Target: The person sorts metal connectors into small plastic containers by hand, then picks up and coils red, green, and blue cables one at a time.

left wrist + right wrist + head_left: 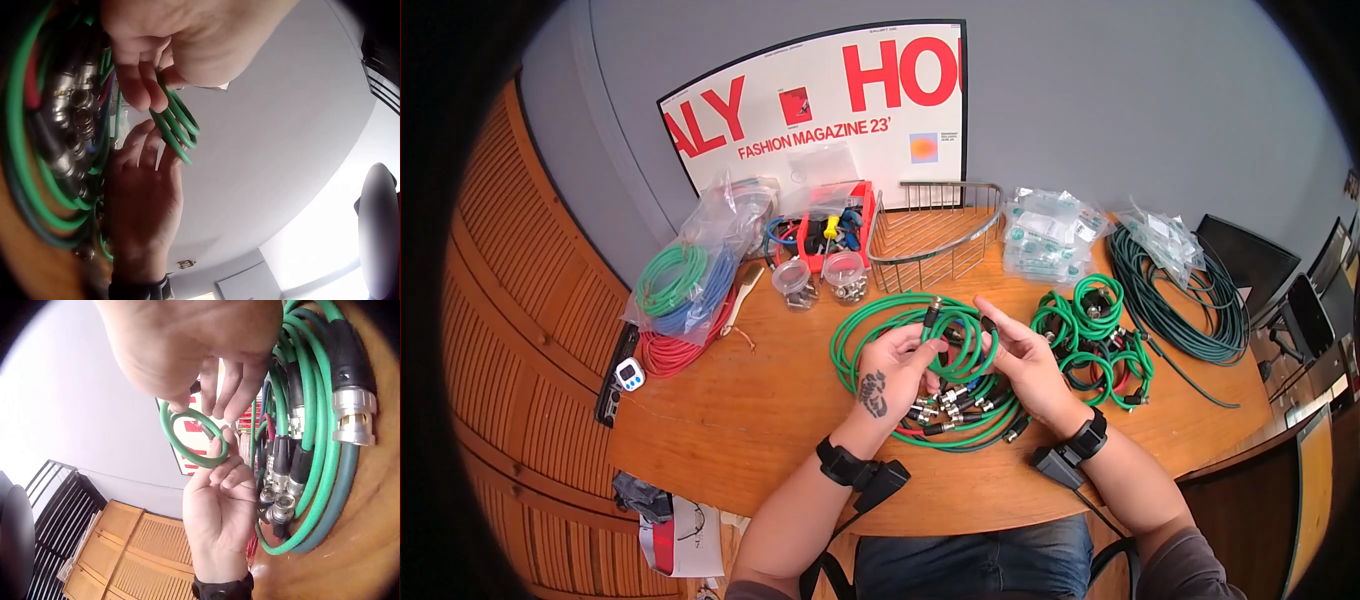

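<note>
A small coil of green cable is held up over the middle of the table. My left hand grips its left side, fingers curled round the loops, with a black connector standing above the thumb. On the coil's other side, my right hand pinches the cable near a dark end piece; its other fingers are fairly straight. In the right wrist view the loops hang between both hands. Below lies a larger pile of green cables with metal connectors, partly hidden by the hands.
Several small green coils and a dark green cable coil lie right. Behind are a wire basket, bagged parts, two clear jars and a red bin. Bagged cables and a white timer sit left.
</note>
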A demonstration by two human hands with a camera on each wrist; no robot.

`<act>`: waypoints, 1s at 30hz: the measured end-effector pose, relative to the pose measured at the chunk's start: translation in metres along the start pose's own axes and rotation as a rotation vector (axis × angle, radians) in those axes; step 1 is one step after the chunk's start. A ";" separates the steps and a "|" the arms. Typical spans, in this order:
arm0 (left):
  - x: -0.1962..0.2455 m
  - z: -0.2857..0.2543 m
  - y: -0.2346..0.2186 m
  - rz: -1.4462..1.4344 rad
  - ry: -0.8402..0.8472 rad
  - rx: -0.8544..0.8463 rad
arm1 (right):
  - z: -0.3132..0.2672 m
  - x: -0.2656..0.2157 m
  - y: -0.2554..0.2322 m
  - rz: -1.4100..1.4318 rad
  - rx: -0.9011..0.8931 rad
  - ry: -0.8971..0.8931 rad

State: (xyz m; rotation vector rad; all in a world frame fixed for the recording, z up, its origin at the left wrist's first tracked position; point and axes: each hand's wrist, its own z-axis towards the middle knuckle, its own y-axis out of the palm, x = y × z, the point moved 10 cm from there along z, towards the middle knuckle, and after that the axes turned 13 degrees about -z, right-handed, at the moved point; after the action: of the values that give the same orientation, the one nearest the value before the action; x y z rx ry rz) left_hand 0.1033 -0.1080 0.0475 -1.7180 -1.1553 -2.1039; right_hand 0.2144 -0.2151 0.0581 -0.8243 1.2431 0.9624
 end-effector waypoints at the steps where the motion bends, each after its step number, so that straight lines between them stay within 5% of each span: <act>1: 0.002 -0.002 0.004 0.020 0.017 -0.013 | 0.002 0.006 -0.002 0.000 0.001 0.000; 3: 0.002 -0.003 0.008 0.100 0.040 -0.069 | 0.005 -0.006 -0.003 -0.346 0.045 -0.247; 13: 0.006 -0.009 0.014 0.220 0.123 -0.059 | -0.004 -0.024 -0.002 -0.619 0.142 -0.349; 30: 0.029 -0.012 0.003 0.318 0.310 0.043 | -0.004 -0.017 -0.002 -0.108 0.037 -0.183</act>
State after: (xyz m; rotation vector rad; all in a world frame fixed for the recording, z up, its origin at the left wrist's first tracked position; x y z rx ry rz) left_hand 0.0871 -0.1085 0.0742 -1.3843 -0.7771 -2.0354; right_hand 0.2142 -0.2221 0.0745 -0.7493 1.0464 0.9038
